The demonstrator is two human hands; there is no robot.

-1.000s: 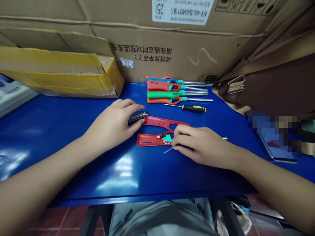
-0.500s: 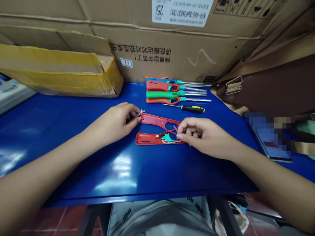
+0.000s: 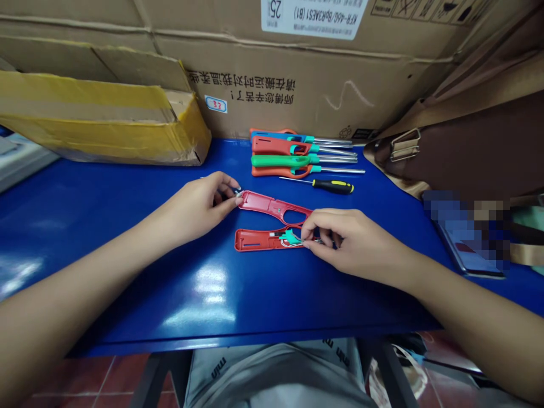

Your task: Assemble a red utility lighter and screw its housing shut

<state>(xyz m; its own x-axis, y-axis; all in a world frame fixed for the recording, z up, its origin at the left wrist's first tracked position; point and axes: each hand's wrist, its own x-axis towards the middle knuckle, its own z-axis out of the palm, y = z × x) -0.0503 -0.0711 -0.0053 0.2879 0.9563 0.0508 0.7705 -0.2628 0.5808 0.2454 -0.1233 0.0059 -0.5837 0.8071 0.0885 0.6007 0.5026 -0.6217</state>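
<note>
The right hand (image 3: 352, 241), lifted a moment ago, now pinches the teal trigger (image 3: 289, 236) inside the near red shell (image 3: 255, 240) between both hands. The left hand (image 3: 199, 207) pinches a small dark part (image 3: 235, 191) at the end of the far shell (image 3: 272, 207).

Left hand (image 3: 199, 207) lay flat over the dark part (image 3: 236, 191) a second ago, now pinches it at the upper red shell (image 3: 272, 207) end. Right hand (image 3: 352, 243) lifted, then dropped back, pinching at the teal trigger (image 3: 289, 236) in the lower red shell (image 3: 255, 239).
</note>
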